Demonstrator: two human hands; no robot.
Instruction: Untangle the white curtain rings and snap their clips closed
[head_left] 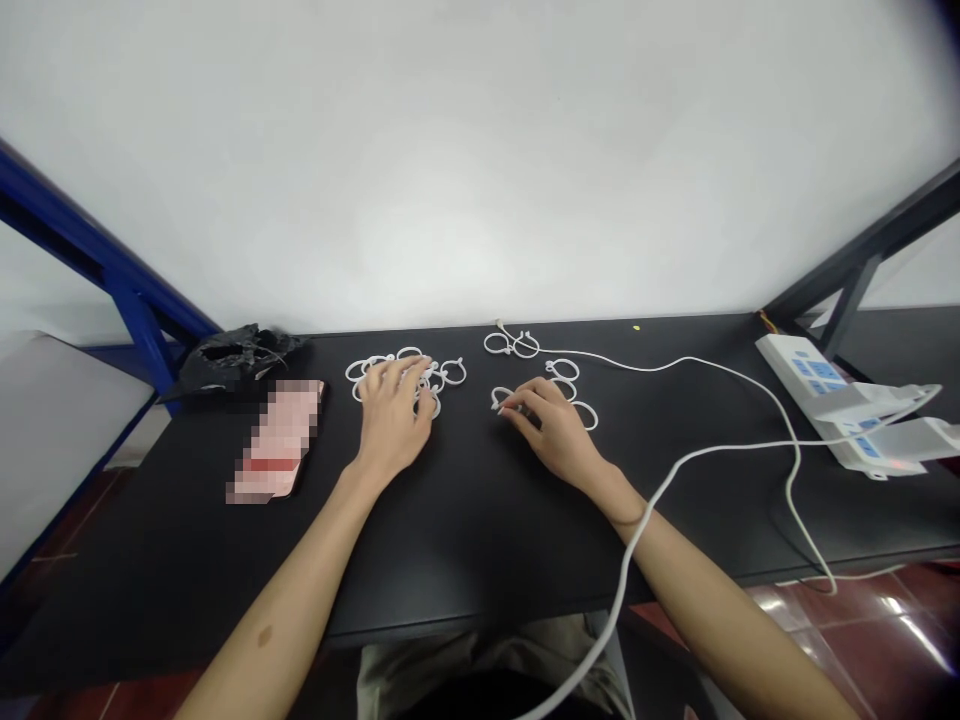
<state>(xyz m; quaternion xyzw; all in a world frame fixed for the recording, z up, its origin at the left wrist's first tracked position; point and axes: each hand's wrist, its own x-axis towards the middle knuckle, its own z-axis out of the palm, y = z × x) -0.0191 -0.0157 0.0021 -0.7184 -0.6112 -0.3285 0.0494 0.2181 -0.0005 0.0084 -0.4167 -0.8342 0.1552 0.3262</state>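
On the black table lies a cluster of white curtain rings, each with a small eyelet. My left hand rests over this cluster with its fingers spread, covering part of it. My right hand pinches a single curtain ring between thumb and fingertips, close to the tabletop. Just behind and beside that hand lie several more curtain rings, partly hidden by it. Farther back, two other curtain rings sit side by side near the wall, by the end of a thin white cable.
A phone with a blurred screen and a crumpled black plastic bag lie at left. White cables cross the right side, one passing over my right forearm. A power strip with plugged-in chargers stands at far right.
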